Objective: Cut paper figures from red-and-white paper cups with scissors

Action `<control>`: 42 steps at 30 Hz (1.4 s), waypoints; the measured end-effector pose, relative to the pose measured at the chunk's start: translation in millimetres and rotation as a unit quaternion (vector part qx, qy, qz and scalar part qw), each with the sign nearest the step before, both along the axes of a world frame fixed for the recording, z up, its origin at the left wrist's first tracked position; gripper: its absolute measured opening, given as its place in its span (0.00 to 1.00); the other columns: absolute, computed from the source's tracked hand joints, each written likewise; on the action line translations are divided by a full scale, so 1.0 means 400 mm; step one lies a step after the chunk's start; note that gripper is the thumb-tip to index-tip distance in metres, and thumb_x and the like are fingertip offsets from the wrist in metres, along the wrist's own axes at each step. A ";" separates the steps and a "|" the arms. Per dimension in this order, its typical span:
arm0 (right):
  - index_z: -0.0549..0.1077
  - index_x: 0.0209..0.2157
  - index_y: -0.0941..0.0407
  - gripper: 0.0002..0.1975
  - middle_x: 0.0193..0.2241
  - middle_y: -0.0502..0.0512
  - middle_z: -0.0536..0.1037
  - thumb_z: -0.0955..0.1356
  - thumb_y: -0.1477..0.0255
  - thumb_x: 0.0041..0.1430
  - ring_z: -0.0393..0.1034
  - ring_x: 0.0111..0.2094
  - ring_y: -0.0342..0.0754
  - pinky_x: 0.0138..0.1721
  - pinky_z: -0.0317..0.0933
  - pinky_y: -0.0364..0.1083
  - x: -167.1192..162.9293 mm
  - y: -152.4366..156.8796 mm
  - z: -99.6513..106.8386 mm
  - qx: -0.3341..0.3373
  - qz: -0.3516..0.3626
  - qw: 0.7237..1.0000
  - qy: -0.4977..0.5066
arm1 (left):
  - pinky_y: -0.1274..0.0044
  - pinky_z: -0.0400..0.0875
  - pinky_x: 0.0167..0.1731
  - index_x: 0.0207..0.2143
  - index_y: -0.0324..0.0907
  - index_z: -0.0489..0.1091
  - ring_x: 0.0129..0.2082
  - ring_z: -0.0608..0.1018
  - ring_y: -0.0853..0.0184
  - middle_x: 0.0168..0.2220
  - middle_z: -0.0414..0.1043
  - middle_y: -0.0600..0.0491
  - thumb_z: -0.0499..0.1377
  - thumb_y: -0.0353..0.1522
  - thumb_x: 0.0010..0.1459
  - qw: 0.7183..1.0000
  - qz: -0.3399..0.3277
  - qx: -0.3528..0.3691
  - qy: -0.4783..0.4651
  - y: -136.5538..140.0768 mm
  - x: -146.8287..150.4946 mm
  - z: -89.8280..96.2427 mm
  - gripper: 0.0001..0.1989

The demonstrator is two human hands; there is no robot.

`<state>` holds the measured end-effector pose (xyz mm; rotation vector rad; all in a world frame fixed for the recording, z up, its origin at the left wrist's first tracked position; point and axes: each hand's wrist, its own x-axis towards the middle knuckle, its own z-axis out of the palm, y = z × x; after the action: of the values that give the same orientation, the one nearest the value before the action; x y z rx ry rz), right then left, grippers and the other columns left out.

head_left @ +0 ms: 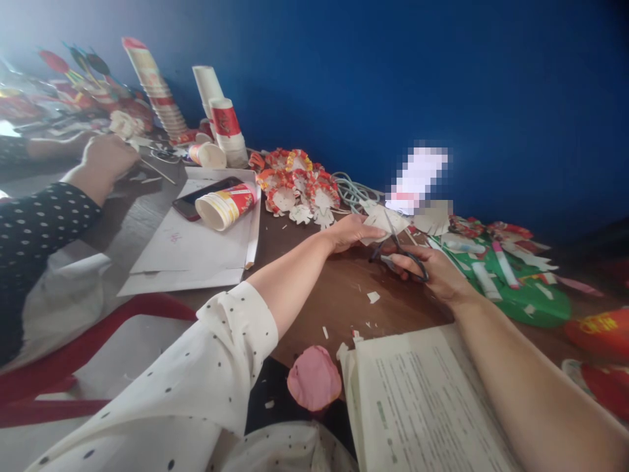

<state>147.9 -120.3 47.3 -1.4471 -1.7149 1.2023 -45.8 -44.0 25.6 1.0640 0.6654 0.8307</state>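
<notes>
A pale piece of paper is pinched between the thumb and fingers of my left hand. My right hand is wrapped round the handles of dark scissors, whose blades reach up to the paper's right side. Exactly where the blades meet the paper is too small to tell. Just left of my left hand lie several cut paper flowers in red, orange and white. Small paper scraps are scattered on the brown table below both hands.
Paper cups stand stacked at the back left; one cup lies beside a phone on white sheets. A printed book and pink round piece are near me. Green sheet at right. Another person's hand works at left.
</notes>
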 end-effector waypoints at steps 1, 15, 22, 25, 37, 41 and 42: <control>0.78 0.44 0.56 0.23 0.25 0.51 0.73 0.72 0.55 0.51 0.63 0.25 0.43 0.27 0.59 0.44 0.002 0.001 -0.002 0.000 0.002 1.000 0.000 | 0.79 0.63 0.26 0.28 0.33 0.73 0.22 0.72 0.73 0.22 0.73 0.52 0.69 0.27 0.42 1.000 -0.001 0.000 0.003 0.001 0.000 -0.001 0.10; 0.78 0.45 0.57 0.26 0.24 0.51 0.72 0.72 0.54 0.49 0.62 0.24 0.42 0.26 0.59 0.44 0.002 0.001 -0.001 0.000 -0.002 1.000 -0.018 | 0.78 0.65 0.29 0.28 0.34 0.73 0.21 0.71 0.74 0.22 0.72 0.53 0.67 0.26 0.45 1.000 -0.003 -0.013 0.010 0.007 0.003 -0.004 0.07; 0.80 0.42 0.57 0.25 0.23 0.50 0.72 0.73 0.53 0.48 0.61 0.23 0.42 0.27 0.59 0.44 0.001 0.000 0.006 -0.002 -0.007 1.000 -0.022 | 0.79 0.64 0.27 0.28 0.33 0.73 0.20 0.70 0.74 0.20 0.71 0.54 0.65 0.24 0.48 1.000 -0.006 -0.014 0.012 0.003 0.002 0.000 0.04; 0.79 0.43 0.56 0.26 0.24 0.50 0.72 0.73 0.53 0.47 0.61 0.23 0.42 0.27 0.59 0.45 0.003 0.002 0.002 -0.004 -0.010 1.000 -0.022 | 0.79 0.64 0.27 0.29 0.34 0.73 0.21 0.70 0.74 0.21 0.72 0.53 0.65 0.25 0.48 1.000 -0.008 -0.010 0.013 0.003 0.002 -0.002 0.04; 0.79 0.43 0.57 0.26 0.22 0.49 0.70 0.73 0.54 0.48 0.60 0.23 0.42 0.26 0.57 0.44 0.001 0.001 -0.001 0.002 -0.009 1.000 -0.020 | 0.79 0.63 0.24 0.27 0.34 0.73 0.19 0.70 0.75 0.21 0.72 0.53 0.66 0.26 0.47 1.000 -0.004 -0.003 0.003 0.008 0.003 -0.008 0.04; 0.79 0.44 0.56 0.24 0.22 0.49 0.70 0.72 0.55 0.50 0.60 0.23 0.42 0.26 0.56 0.44 0.003 0.003 -0.008 0.002 -0.007 1.000 -0.012 | 0.79 0.64 0.25 0.29 0.33 0.73 0.21 0.72 0.73 0.23 0.73 0.52 0.67 0.27 0.47 1.000 -0.006 -0.008 -0.001 0.008 0.004 -0.011 0.07; 0.79 0.44 0.56 0.23 0.22 0.48 0.70 0.72 0.55 0.51 0.60 0.23 0.42 0.26 0.56 0.44 0.004 0.004 -0.010 0.004 -0.005 1.000 -0.008 | 0.79 0.65 0.25 0.29 0.33 0.73 0.21 0.73 0.73 0.23 0.74 0.51 0.67 0.27 0.46 1.000 -0.005 -0.011 -0.001 0.008 0.004 -0.011 0.08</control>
<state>149.5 -118.8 43.1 -1.4636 -1.7194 1.1792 -44.2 -40.8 21.4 1.0455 0.6646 0.8142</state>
